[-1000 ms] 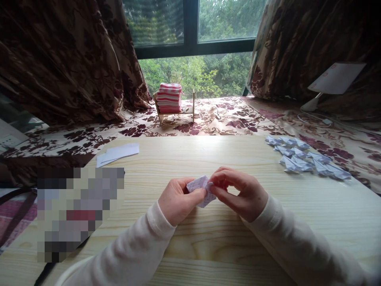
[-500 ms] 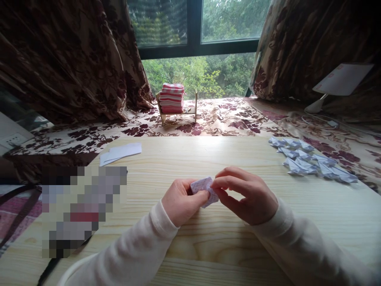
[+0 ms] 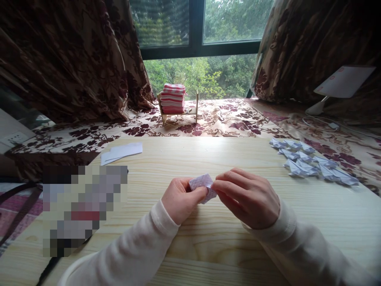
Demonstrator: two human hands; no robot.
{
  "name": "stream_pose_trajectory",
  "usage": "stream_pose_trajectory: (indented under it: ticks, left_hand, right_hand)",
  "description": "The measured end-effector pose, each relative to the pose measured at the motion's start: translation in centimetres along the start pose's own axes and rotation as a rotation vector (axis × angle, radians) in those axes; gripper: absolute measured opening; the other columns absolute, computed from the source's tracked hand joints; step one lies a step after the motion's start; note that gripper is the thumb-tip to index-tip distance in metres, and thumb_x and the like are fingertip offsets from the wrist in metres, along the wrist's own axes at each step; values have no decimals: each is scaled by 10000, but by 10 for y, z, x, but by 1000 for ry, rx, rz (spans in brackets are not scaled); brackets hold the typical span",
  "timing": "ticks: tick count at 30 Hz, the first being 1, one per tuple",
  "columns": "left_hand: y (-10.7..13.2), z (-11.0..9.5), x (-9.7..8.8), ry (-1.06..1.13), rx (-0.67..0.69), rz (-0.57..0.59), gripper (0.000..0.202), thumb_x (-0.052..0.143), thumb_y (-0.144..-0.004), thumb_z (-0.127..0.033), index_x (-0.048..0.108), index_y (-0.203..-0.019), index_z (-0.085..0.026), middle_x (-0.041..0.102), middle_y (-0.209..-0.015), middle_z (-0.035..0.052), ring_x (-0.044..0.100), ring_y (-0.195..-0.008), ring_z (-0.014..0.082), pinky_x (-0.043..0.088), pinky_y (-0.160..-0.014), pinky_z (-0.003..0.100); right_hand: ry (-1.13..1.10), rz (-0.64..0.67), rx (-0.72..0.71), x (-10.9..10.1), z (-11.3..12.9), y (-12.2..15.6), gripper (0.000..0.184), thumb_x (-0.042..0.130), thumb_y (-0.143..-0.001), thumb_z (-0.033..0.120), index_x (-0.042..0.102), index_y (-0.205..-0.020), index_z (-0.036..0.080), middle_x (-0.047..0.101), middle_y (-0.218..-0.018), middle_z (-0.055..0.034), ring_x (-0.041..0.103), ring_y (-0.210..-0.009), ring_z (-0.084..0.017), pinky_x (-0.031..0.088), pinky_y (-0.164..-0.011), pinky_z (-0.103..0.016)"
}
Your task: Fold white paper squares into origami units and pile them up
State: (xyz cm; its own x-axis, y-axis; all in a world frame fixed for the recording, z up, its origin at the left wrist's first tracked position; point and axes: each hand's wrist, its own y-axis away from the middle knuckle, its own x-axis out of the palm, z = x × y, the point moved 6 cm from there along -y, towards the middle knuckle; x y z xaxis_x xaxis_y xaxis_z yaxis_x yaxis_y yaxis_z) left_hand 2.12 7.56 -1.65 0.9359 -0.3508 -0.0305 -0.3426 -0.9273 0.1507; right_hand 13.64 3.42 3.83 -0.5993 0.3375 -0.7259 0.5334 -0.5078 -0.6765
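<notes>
Both my hands pinch one small folded piece of pale patterned paper (image 3: pixel 201 182) just above the light wooden table (image 3: pixel 190 159). My left hand (image 3: pixel 181 200) grips its left side with thumb and fingers closed. My right hand (image 3: pixel 248 198) closes on its right edge, knuckles up, fingers curled over the paper. A heap of several finished folded paper pieces (image 3: pixel 312 165) lies at the table's right edge. Flat white paper sheets (image 3: pixel 122 153) lie at the far left of the table.
A small wooden rack with a stack of pink striped cloth (image 3: pixel 174 99) stands on the flowered window seat behind the table. A white lamp (image 3: pixel 336 85) stands at the right. Dark flowered curtains hang on both sides. A blurred-out object (image 3: pixel 80 206) lies left.
My right hand has turned further over the paper, covering more of it. The paper sits slightly lower between my fingers.
</notes>
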Motion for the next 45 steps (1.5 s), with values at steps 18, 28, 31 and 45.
stream_pose_trajectory:
  ticks: [18, 28, 31, 45]
  left_hand:
    - [0, 0, -3, 99, -61, -10, 175, 647, -564, -268, 612, -549, -98, 504, -514, -13, 432, -549, 94, 333, -545, 229]
    - [-2, 11, -4, 120, -42, 7, 285, 683, -610, -385, 614, -588, -110, 497, -532, -18, 433, -552, 103, 331, -559, 242]
    - [-1, 7, -4, 79, -13, -19, 264, 667, -627, -347, 575, -541, -115, 437, -501, -33, 389, -526, 88, 300, -525, 233]
    - [8, -10, -3, -105, 168, -104, 209, 556, -753, -228, 595, -582, -114, 425, -532, -27, 380, -533, 86, 331, -501, 222]
  right_hand:
    - [-73, -21, -21, 3, -4, 4, 180, 459, -852, 76, 580, -955, 163, 655, -805, -79, 533, -690, -156, 461, -594, -269]
    - [-115, -14, -13, 5, -4, 5, 237, 438, -844, 58, 584, -991, 175, 639, -821, -82, 537, -711, -168, 478, -611, -281]
    - [-162, 2, 31, 8, -8, 6, 229, 448, -834, 54, 584, -982, 162, 624, -846, -85, 535, -737, -163, 483, -627, -280]
    - [-470, -82, 470, 16, -29, 13, 86, 524, -825, 176, 606, -804, 163, 605, -723, -32, 572, -635, -122, 481, -541, -237]
